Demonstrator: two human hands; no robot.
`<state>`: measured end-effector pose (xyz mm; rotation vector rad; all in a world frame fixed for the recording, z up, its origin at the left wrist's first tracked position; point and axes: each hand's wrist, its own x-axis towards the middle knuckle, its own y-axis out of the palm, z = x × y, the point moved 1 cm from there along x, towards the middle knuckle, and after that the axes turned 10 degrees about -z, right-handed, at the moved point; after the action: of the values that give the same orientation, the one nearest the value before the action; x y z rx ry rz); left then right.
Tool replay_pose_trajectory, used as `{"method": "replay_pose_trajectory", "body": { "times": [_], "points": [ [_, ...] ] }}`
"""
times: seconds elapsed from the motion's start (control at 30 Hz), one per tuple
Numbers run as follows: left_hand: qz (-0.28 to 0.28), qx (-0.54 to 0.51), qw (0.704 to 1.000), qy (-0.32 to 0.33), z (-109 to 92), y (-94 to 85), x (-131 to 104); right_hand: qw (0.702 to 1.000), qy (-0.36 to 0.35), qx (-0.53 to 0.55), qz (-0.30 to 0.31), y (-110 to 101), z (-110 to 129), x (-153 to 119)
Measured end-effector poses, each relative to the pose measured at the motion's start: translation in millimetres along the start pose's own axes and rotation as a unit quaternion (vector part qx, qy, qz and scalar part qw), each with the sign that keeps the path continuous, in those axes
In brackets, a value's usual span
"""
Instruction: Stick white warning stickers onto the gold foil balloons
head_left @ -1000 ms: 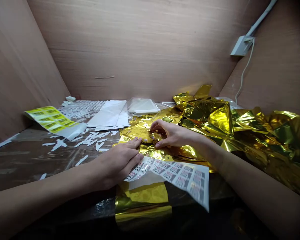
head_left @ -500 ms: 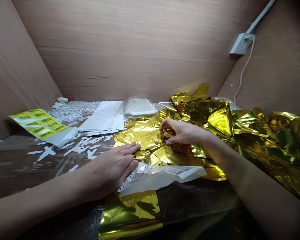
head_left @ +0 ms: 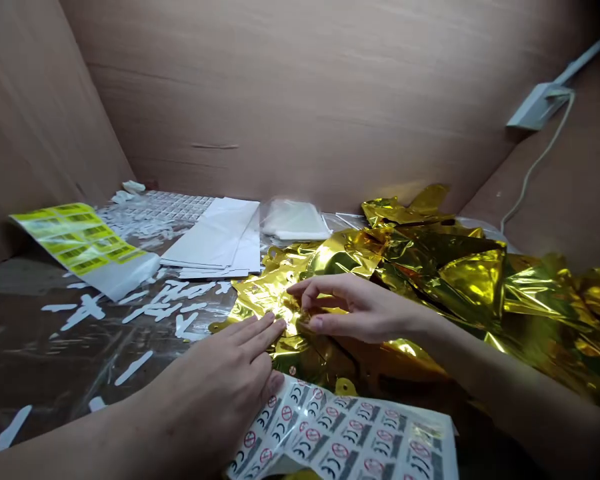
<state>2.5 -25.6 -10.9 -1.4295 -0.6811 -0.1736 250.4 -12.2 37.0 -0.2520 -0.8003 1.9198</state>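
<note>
Crumpled gold foil (head_left: 350, 253) spreads from the middle to the right. My left hand (head_left: 235, 373) lies flat, fingers together and stretched out, with its fingertips on the foil's left part. Under its thumb is the edge of a sheet of CE stickers (head_left: 350, 433), which shows its printed face at the front. My right hand (head_left: 350, 307) is over the foil just right of the left fingertips, thumb and fingers bent towards each other with a gap between them. Nothing can be made out between those fingers.
A sheet of yellow labels (head_left: 80, 240) lies at the left, beside scattered white strips (head_left: 155, 307). White papers (head_left: 215, 233) and a clear-wrapped stack (head_left: 297, 220) lie at the back. A white socket box (head_left: 540, 107) with a cable is on the right wall.
The view has shifted, moving most things in it. The sticker sheet, earlier folded back, now lies spread with its print showing. My right hand has come closer to my left fingertips.
</note>
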Motion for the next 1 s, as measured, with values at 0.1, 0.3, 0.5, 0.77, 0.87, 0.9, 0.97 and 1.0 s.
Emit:
{"method": "replay_pose_trajectory", "body": {
  "times": [0.1, 0.3, 0.5, 0.77, 0.87, 0.9, 0.97, 1.0],
  "points": [
    [-0.012, -0.009, 1.000, -0.014, 1, 6.7, -4, 0.999, 0.015, -0.032, 0.009, -7, -6, 12],
    [-0.042, -0.027, 0.998, -0.032, 5, 17.8, -14, 0.988, 0.062, -0.139, 0.034, -31, -9, 5],
    [-0.006, -0.024, 1.000, 0.011, 2, 6.7, 8, 0.974, 0.093, -0.192, 0.079, -36, -5, 4],
    [0.041, -0.026, 0.989, 0.136, -43, 16.2, 66, 0.968, 0.066, -0.206, 0.125, -38, 1, 16],
    [0.063, -0.030, 0.990, 0.124, -48, 19.7, 70, 0.965, 0.058, -0.231, 0.106, -34, 6, 14],
    [0.062, -0.031, 0.991, 0.116, -48, 21.1, 70, 0.966, 0.060, -0.234, 0.098, -32, 8, 14],
    [0.043, -0.036, 0.993, 0.100, -48, 25.6, 69, 0.970, 0.055, -0.227, 0.064, -24, 11, 15],
    [0.035, -0.042, 0.994, 0.100, -48, 29.0, 68, 0.974, 0.043, -0.217, 0.040, -20, 10, 16]
  ]
}}
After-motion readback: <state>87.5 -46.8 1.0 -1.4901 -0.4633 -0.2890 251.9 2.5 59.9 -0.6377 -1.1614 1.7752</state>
